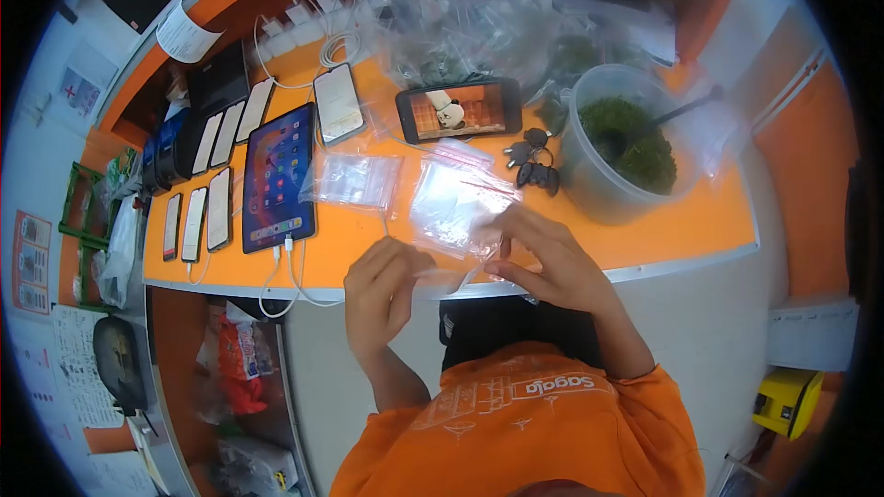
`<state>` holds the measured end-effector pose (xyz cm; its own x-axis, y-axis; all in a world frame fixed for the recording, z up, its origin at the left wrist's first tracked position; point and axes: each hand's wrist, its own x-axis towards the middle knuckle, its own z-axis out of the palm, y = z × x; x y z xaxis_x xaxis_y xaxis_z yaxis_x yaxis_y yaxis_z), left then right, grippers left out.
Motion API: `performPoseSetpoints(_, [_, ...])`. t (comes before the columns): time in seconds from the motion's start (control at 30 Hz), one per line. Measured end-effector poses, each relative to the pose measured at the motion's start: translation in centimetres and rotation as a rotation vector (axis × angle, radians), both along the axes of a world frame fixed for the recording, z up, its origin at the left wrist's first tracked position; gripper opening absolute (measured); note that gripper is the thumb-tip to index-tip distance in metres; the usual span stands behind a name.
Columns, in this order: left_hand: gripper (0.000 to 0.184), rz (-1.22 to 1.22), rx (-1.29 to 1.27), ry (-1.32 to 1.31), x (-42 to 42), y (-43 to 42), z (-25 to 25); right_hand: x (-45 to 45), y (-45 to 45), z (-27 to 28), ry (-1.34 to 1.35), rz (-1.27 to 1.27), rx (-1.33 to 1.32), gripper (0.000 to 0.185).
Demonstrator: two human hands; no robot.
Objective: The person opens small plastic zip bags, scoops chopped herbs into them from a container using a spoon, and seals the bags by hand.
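Note:
My left hand (pixel 379 290) and my right hand (pixel 545 258) are raised at the table's front edge, with a small clear plastic bag (pixel 447 283) stretched between them. The left fingers close on one side of this bag, and the right thumb and fingers pinch its other side. Just beyond my hands lies a stack of clear zip bags (pixel 453 207). More flat clear bags (pixel 354 179) rest to its left, beside a tablet (pixel 279 179). A bunch of keys (pixel 537 170) is near the tub (pixel 589 186), which holds green plant material (pixel 645 166) and a dark-handled utensil (pixel 686 105).
A phone playing a video (pixel 459 110) stands behind the zip bags. Several phones (pixel 219 209) and charging cables are on the left of the orange table (pixel 681 239). A large clear plastic bag (pixel 460 18) is at the back; a yellow object (pixel 788 402) is low at right.

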<state>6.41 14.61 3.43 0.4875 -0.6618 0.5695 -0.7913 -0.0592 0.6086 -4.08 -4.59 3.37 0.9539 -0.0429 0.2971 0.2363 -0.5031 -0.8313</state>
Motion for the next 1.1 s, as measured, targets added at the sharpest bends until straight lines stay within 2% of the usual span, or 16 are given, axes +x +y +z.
performPoseSetpoints(0.07, [0.018,0.048,-0.048,0.025,-0.3,0.8,-0.4,0.0,-0.1,-1.4,-0.006,0.174,0.054,0.018])
performPoseSetpoints(0.2, [0.019,0.161,0.018,0.056,-0.4,2.0,-0.5,-0.2,1.6,-1.8,-0.048,0.125,0.177,0.007])
performPoseSetpoints(0.3, [0.022,0.590,-0.183,-0.334,-1.3,0.1,-0.5,-0.3,2.3,-2.3,-0.114,0.063,0.187,0.006])
performPoseSetpoints(0.4, [0.028,0.444,-0.178,-0.300,-3.2,0.4,-1.4,-0.3,2.6,-1.9,-0.111,0.017,0.210,0.007])
performPoseSetpoints(0.5, [0.031,0.146,0.006,0.002,-4.3,-0.4,-2.1,-0.2,3.3,-1.9,-0.077,0.017,0.259,0.011])
performPoseSetpoints(0.7, [0.029,0.136,0.058,0.151,-4.5,0.2,-1.5,0.2,4.5,-2.2,-0.053,0.057,0.317,0.015])
performPoseSetpoints(0.9, [0.028,0.033,-0.081,0.327,-4.1,0.7,-2.4,0.0,4.0,-1.6,0.012,0.139,0.300,0.019])
performPoseSetpoints(1.0, [0.023,0.099,-0.038,0.265,-4.4,0.6,-2.3,0.0,4.1,-2.0,0.010,0.130,0.241,0.019])
performPoseSetpoints(1.1, [0.016,0.154,0.016,0.063,-4.3,0.3,-2.2,0.0,4.1,-2.5,-0.034,0.139,0.179,0.016])
